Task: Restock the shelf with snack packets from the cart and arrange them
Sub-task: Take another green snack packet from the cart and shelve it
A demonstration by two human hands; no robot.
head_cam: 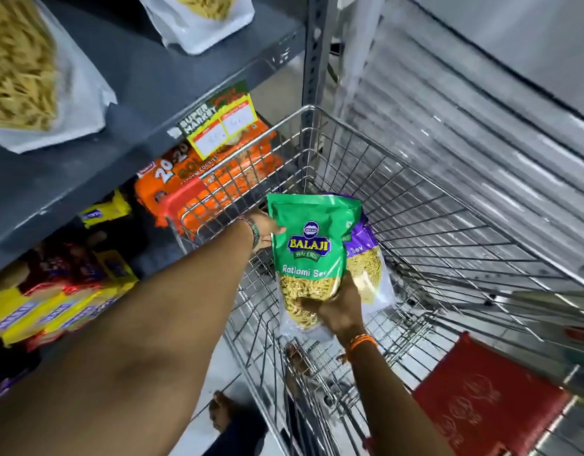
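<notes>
landmark: the wire cart point(399, 205), standing just beside the grey shelf point(145, 103); every place below is told from it.
green packet: a green snack packet point(308, 255) is held up inside the cart basket, near its shelf-side wall, upright with the label facing the camera.
purple packet: a purple snack packet point(366, 255) sits directly behind the green one and touching it, deeper into the cart; whether it is being lifted with the green one or only leans there, i cannot tell.
left hand: the left hand point(267, 230) comes in over the cart's shelf-side rim and pinches the green packet's upper left edge, thumb on the front, the other fingers hidden behind.
right hand: the right hand point(336, 306) cups the bottom of the stack from the near end of the cart, fingers curled under the clear window, thumb across the front.
step in hand: judged to be lifting packets out of the cart for the shelf.
doing it well: keep the lower hand bearing the weight and the upper hand only steadying, so the contents are not crushed; clear the cart rim before swinging towards the shelf; keep the label facing out.
where it goes: bare shelf beyond the cart's rim, beside the white packets point(37, 70) already lying there.
</notes>
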